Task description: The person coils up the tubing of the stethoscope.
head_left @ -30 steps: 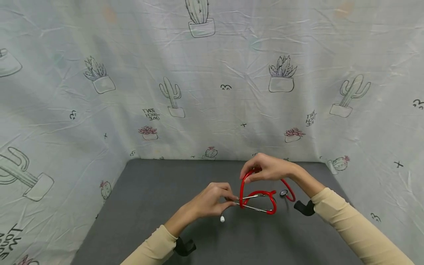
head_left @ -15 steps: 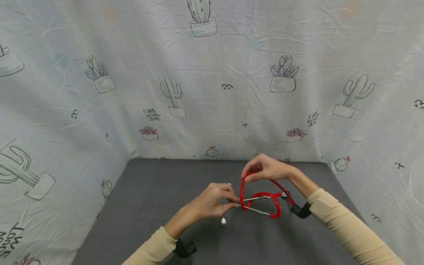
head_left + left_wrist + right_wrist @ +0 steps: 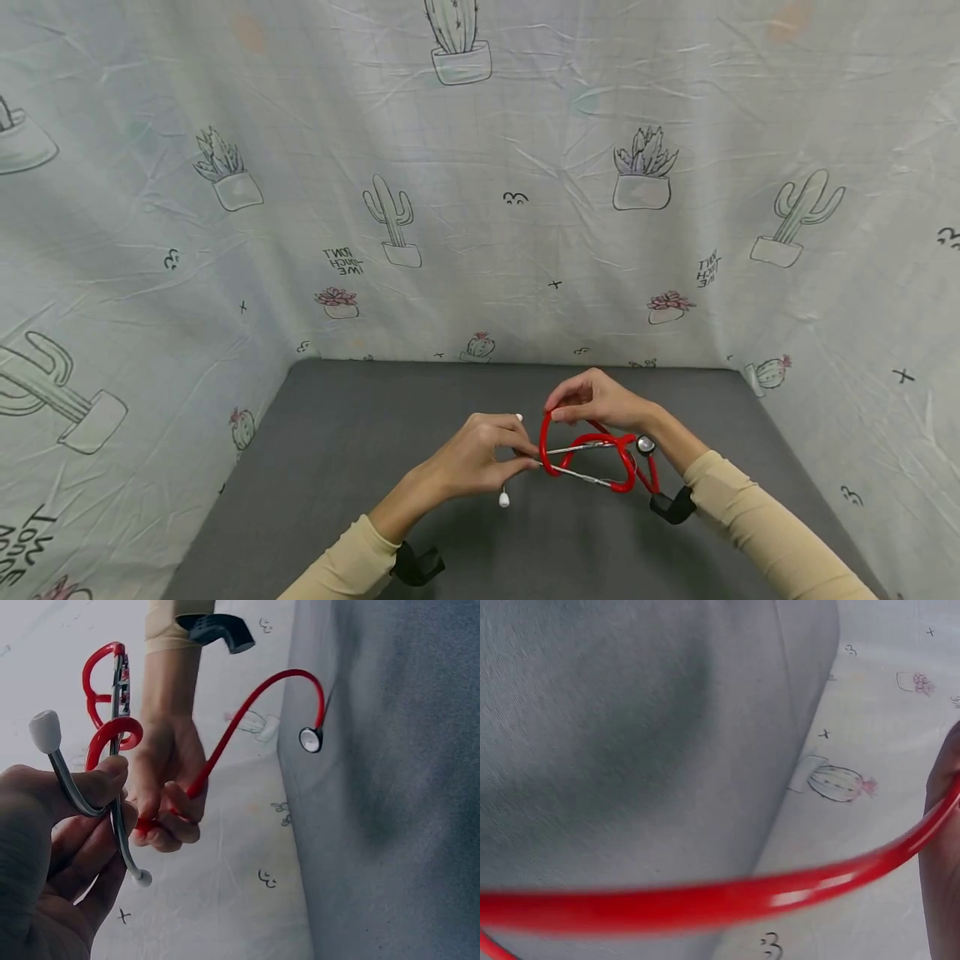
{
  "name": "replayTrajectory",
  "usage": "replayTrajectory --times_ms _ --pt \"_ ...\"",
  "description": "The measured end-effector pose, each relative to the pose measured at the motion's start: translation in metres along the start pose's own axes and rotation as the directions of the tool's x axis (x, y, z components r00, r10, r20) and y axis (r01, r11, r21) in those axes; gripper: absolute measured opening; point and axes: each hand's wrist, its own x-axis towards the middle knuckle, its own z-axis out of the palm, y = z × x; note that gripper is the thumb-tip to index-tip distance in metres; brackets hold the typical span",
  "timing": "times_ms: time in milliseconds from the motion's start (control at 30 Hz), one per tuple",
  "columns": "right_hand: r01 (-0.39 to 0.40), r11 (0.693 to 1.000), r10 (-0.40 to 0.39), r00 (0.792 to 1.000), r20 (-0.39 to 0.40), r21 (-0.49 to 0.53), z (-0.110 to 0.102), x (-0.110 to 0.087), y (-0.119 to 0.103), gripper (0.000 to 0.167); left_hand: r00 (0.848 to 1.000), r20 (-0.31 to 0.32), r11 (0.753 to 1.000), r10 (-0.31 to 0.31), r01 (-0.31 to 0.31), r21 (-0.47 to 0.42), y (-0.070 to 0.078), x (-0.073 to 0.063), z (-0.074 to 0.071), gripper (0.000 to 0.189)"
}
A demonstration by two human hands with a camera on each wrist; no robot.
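Your left hand has its grip pinched together on the metal ear tubes of the stethoscope, held above the desk at five o'clock from the head view's centre. At two o'clock from that hand, your right hand pinches the red tube between thumb and fingers.
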Motion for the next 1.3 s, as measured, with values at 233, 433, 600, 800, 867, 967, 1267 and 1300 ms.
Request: replayTrajectory --times_ms 233,433,600,800,867,967,1267,1300 --pt "-0.083 0.997 0.083 0.989 -0.120 0.005 0.012 -0.011 0.009 0.022 0.999 -0.053 1.000 -0.008 0.010 0.025 -0.001 -0.001 -0.002 0.011" --pt "-0.079 0.993 0.091 0.984 -0.152 0.082 0.022 -0.020 0.021 0.021 0.997 -0.061 0.999 -0.041 0.041 0.007 -0.002 -0.001 -0.006 0.013" --pt "-0.031 0.997 0.044 0.984 -0.172 0.075 0.031 -0.029 0.028 0.021 0.997 -0.080 0.999 -0.022 0.025 0.037 -0.005 -0.003 -0.008 0.013" --pt "-0.138 0.990 0.142 0.949 -0.280 0.035 0.047 -0.039 0.027 0.025 0.993 -0.112 0.999 -0.029 0.033 0.036 -0.007 -0.002 -0.009 0.013" --pt "-0.132 0.989 0.145 0.940 -0.309 0.062 0.053 -0.042 0.027 0.027 0.992 -0.121 0.998 -0.038 0.043 0.040 -0.008 -0.001 -0.010 0.013" --pt "-0.047 0.997 0.067 0.937 -0.342 0.065 0.061 -0.045 0.027 0.025 0.990 -0.132 0.997 -0.047 0.054 0.051 -0.008 -0.001 -0.012 0.013" --pt "0.088 0.995 -0.102 0.891 -0.442 -0.051 0.087 -0.043 0.025 0.014 0.981 -0.173 0.996 -0.082 0.087 0.017 -0.013 0.000 -0.016 0.010" --pt "0.110 0.991 -0.130 0.885 -0.448 -0.070 0.090 -0.042 0.025 0.015 0.980 -0.180 0.996 -0.087 0.092 0.015 -0.014 0.000 -0.016 0.010"
